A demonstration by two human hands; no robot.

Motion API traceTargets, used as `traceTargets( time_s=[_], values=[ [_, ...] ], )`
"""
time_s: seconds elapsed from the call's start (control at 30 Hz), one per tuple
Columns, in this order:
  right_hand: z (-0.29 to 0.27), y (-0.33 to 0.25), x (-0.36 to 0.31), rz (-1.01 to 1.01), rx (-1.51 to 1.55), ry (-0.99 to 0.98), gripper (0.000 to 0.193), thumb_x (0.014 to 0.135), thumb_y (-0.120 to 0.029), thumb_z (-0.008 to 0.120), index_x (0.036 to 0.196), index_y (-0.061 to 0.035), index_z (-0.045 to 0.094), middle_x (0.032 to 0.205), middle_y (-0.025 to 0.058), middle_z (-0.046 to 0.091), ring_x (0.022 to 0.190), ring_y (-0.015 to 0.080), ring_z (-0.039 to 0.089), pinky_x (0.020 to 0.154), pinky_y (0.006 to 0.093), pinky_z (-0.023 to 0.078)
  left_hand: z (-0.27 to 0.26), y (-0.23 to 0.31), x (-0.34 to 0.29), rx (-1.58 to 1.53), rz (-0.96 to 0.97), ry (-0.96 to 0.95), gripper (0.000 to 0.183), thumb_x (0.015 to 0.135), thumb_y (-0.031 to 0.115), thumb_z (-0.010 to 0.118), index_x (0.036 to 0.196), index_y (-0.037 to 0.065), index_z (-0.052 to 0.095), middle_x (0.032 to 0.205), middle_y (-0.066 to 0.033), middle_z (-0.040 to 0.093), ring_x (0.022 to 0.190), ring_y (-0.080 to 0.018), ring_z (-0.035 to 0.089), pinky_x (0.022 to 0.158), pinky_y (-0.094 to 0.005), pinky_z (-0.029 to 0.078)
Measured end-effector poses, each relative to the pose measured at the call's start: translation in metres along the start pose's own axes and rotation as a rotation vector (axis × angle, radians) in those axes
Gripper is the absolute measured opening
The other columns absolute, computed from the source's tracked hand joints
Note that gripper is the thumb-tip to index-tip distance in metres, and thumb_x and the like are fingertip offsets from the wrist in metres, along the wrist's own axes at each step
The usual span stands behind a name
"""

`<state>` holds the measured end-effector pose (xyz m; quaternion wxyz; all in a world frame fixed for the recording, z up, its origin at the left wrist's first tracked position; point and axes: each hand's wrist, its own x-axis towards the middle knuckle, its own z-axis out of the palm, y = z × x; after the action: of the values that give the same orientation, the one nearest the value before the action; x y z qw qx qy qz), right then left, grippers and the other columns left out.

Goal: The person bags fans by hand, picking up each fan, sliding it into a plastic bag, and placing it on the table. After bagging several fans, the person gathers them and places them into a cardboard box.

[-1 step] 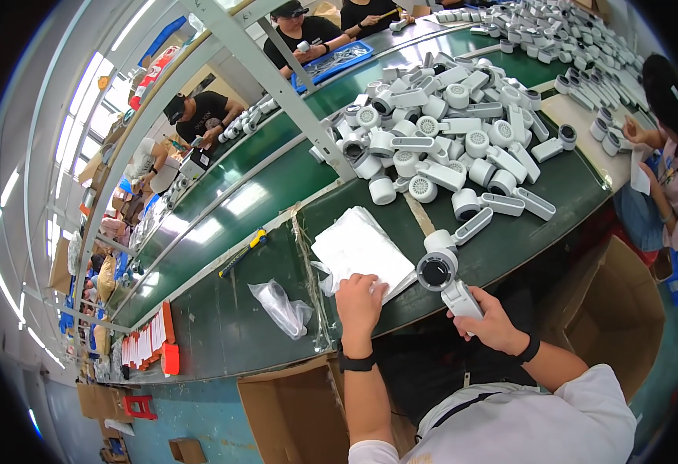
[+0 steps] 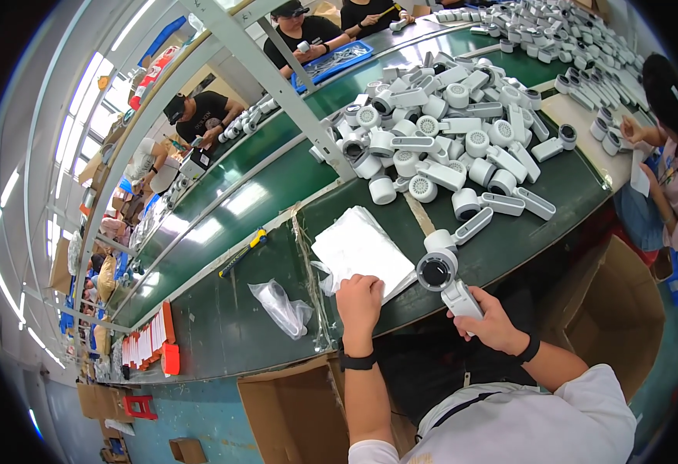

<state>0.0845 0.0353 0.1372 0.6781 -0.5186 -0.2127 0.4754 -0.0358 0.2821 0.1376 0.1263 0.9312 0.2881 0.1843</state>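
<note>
My right hand (image 2: 493, 321) is wrapped round the white handle of a small handheld fan (image 2: 437, 272), its round dark-centred head pointing up and to the left, over the bench's near edge. Just behind its head lies another white fan (image 2: 472, 227) on the bench. My left hand (image 2: 360, 305) has its fingers pinched together at the near edge of a stack of thin white bags (image 2: 362, 247). They seem to grip the top bag, though the fingertips are partly hidden. Left of that hand lies a clear plastic bag (image 2: 281, 309) with a whitish item inside.
A large heap of white fans (image 2: 447, 124) covers the bench beyond the stack. A yellow-and-black utility knife (image 2: 244, 251) and orange boxes (image 2: 149, 340) lie leftward. Open cartons (image 2: 288, 414) stand below the bench. A person in pink (image 2: 675, 162) works at right.
My left fingers have drawn closer together and slightly leftward at the edge of the white bags. The person at right has shifted a white sheet a little. My right hand stays put.
</note>
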Motion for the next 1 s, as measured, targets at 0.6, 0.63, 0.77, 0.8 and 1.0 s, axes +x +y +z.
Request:
traceTargets(
  time_s=[0.6,0.63,0.77,0.8,1.0],
  values=[
    [0.009,0.002,-0.001,-0.005,-0.005,0.011,0.044,0.084,-0.003,0.066,0.124,-0.0013,0.048,0.1,0.008,0.063,0.067,0.0106,0.058,0.056,0.0264,0.05,-0.007,0.019,-0.01,-0.613,-0.093,0.257,0.014,0.095,0.007,0.058,0.103,0.0,0.067,0.079,-0.0041,0.065,0.069,-0.0102,0.057,0.064,-0.025,0.045],
    [0.011,0.001,0.0,-0.013,0.003,0.015,0.044,0.084,-0.003,0.066,0.124,-0.0012,0.048,0.1,0.0078,0.063,0.067,0.0103,0.058,0.055,0.0262,0.05,-0.008,0.021,-0.013,-0.613,-0.092,0.255,0.014,0.095,0.007,0.058,0.103,0.0,0.067,0.079,-0.0041,0.065,0.069,-0.0102,0.057,0.064,-0.025,0.045],
    [0.011,0.004,0.001,-0.024,-0.006,-0.009,0.043,0.085,-0.003,0.066,0.124,-0.001,0.049,0.098,0.0074,0.064,0.066,0.0099,0.058,0.055,0.0257,0.049,-0.006,0.033,-0.02,-0.69,-0.211,0.15,0.016,0.089,0.002,0.06,0.103,-0.002,0.067,0.08,-0.0022,0.065,0.072,-0.0078,0.058,0.065,-0.0226,0.046],
    [0.009,0.004,0.001,-0.025,-0.005,-0.006,0.043,0.085,-0.003,0.066,0.124,-0.001,0.049,0.098,0.0074,0.064,0.066,0.0099,0.058,0.055,0.0257,0.049,-0.008,0.036,-0.021,-0.662,-0.248,0.129,0.016,0.089,0.002,0.061,0.103,-0.002,0.067,0.08,-0.0021,0.065,0.072,-0.0078,0.058,0.065,-0.0224,0.046],
    [-0.009,0.0,0.0,0.093,-0.081,-0.188,0.044,0.088,-0.011,0.069,0.127,-0.0015,0.051,0.086,0.003,0.063,0.061,0.0076,0.056,0.054,0.0239,0.047,-0.001,0.031,-0.024,-0.839,-0.369,0.157,0.018,0.092,0.005,0.061,0.106,-0.004,0.066,0.079,-0.003,0.064,0.07,-0.0093,0.058,0.065,-0.0231,0.048]
  ],
)
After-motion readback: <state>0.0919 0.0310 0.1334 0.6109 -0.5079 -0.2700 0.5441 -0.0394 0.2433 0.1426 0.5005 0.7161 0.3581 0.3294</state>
